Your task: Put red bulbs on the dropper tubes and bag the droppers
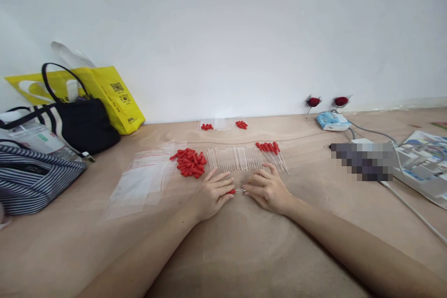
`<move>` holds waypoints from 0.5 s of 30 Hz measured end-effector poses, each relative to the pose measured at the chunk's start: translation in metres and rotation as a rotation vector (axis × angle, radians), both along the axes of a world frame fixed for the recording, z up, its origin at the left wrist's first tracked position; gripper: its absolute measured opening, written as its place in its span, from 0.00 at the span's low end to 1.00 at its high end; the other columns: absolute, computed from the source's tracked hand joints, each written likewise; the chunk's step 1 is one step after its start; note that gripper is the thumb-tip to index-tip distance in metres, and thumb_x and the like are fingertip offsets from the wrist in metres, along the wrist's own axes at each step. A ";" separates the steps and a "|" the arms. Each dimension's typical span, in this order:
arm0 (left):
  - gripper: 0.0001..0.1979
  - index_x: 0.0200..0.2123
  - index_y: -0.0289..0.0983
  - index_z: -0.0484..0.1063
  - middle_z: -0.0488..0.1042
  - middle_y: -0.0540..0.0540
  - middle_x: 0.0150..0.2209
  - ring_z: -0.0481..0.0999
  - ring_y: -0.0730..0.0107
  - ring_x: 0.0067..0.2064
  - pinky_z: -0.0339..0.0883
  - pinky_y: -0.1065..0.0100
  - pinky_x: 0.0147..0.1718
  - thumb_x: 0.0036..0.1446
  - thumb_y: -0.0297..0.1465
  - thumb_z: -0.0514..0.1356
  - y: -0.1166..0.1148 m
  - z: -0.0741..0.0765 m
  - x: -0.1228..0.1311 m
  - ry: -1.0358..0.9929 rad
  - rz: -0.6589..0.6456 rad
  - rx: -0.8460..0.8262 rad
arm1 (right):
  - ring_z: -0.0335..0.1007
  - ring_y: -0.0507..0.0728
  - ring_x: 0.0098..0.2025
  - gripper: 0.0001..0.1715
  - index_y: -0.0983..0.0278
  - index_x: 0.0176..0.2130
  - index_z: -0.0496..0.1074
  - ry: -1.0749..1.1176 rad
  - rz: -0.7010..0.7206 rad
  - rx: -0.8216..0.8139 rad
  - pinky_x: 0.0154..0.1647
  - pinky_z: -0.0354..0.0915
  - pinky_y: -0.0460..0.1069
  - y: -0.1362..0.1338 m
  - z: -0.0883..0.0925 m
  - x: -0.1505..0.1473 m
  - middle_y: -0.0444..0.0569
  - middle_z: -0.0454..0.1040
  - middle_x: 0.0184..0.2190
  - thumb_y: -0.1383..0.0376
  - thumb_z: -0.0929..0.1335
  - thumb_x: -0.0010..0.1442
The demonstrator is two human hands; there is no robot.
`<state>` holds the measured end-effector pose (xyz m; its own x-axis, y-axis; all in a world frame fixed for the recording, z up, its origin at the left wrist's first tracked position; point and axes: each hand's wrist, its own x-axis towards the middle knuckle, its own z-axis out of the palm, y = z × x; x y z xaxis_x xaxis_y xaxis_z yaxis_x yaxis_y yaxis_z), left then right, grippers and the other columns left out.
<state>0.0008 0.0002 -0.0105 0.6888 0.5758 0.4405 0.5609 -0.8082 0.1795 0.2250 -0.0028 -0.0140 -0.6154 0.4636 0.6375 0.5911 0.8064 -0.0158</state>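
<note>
Low over the table, my left hand (213, 195) pinches a red rubber bulb (231, 191). My right hand (268, 190) grips the clear dropper tube (240, 191), whose near end meets the bulb between my hands. Whether the tube sits inside the bulb cannot be made out. Beyond my left hand lies a pile of loose red bulbs (191, 162). A row of bare glass dropper tubes (234, 158) stretches to its right. At the row's right end are several droppers with red bulbs on them (272, 152).
Clear zip bags (138, 184) lie at left, beside a striped pouch (38, 177), black bag (85, 123) and yellow bag (118, 102). Filled small bags (223, 124) rest near the wall. At right are a tissue pack (333, 121), white cable (412, 207) and power strip (422, 179).
</note>
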 end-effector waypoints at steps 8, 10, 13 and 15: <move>0.20 0.55 0.39 0.59 0.68 0.44 0.51 0.65 0.66 0.53 0.57 0.55 0.53 0.58 0.29 0.51 -0.003 0.005 -0.001 -0.034 0.062 -0.240 | 0.59 0.53 0.31 0.11 0.60 0.33 0.75 -0.020 -0.182 -0.095 0.36 0.46 0.51 0.008 0.000 0.013 0.46 0.71 0.25 0.62 0.63 0.57; 0.25 0.58 0.39 0.52 0.64 0.43 0.54 0.64 0.66 0.54 0.59 0.58 0.52 0.57 0.29 0.52 -0.005 0.008 -0.001 -0.068 0.101 -0.269 | 0.61 0.54 0.32 0.12 0.61 0.33 0.75 0.016 -0.305 -0.165 0.36 0.47 0.51 0.017 0.001 0.023 0.47 0.73 0.27 0.62 0.62 0.58; 0.27 0.58 0.38 0.49 0.64 0.42 0.54 0.64 0.65 0.54 0.61 0.59 0.51 0.57 0.29 0.52 -0.006 0.010 -0.001 -0.074 0.120 -0.306 | 0.65 0.56 0.35 0.14 0.61 0.32 0.75 0.096 -0.556 -0.314 0.36 0.49 0.50 0.034 0.003 0.034 0.48 0.74 0.30 0.61 0.61 0.58; 0.25 0.57 0.38 0.52 0.65 0.42 0.53 0.65 0.64 0.53 0.61 0.58 0.50 0.57 0.29 0.52 -0.005 0.010 -0.001 -0.065 0.121 -0.321 | 0.67 0.57 0.36 0.17 0.61 0.33 0.75 0.139 -0.715 -0.421 0.36 0.51 0.50 0.045 0.006 0.034 0.49 0.75 0.32 0.60 0.60 0.58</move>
<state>0.0001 -0.0051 -0.0003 0.5837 0.7677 0.2644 0.6280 -0.6332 0.4523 0.2594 0.0420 -0.0085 -0.0116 0.9280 0.3723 0.9281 0.1486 -0.3414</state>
